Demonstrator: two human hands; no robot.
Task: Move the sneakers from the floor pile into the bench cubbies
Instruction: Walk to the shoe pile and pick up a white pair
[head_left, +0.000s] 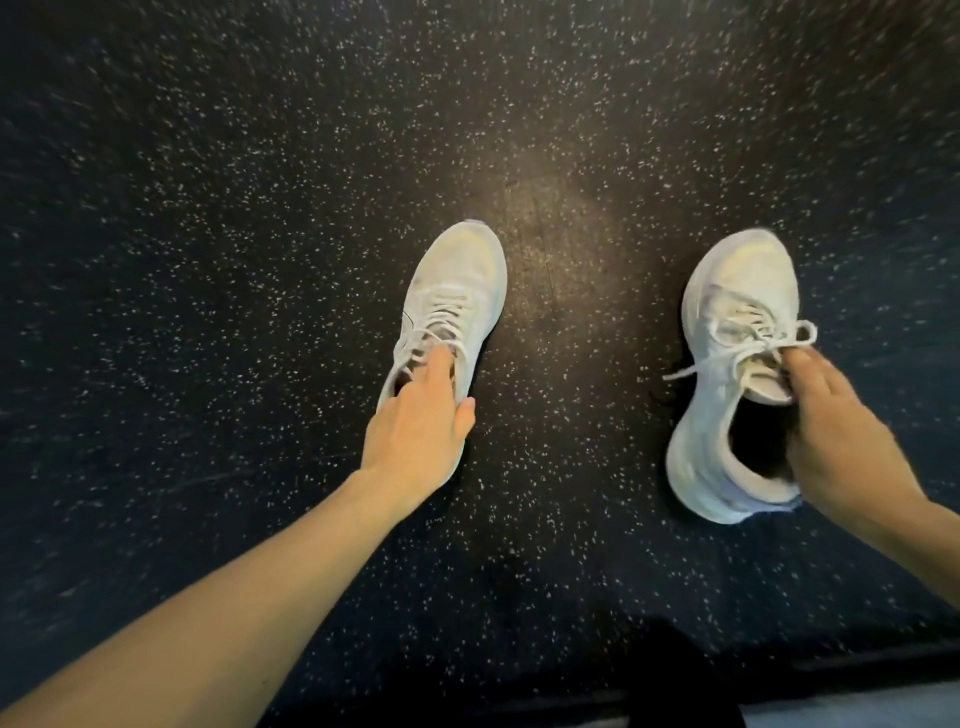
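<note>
Two white lace-up sneakers point away from me over a dark speckled floor. The left sneaker (457, 291) is in the middle of the view; my left hand (421, 421) grips its heel end, fingers reaching into the opening and thumb along the outer side. The right sneaker (727, 374) is tilted with its opening towards me. My right hand (836, 431) holds it at the collar, fingers curled inside by the tongue and laces. Whether either sneaker touches the floor I cannot tell. No bench or cubbies are in view.
Dark rubber floor (208, 260) with white flecks fills the whole view. A dark shape, perhaps my clothing (675, 686), sits at the bottom edge, with a pale strip (857, 709) at the bottom right corner.
</note>
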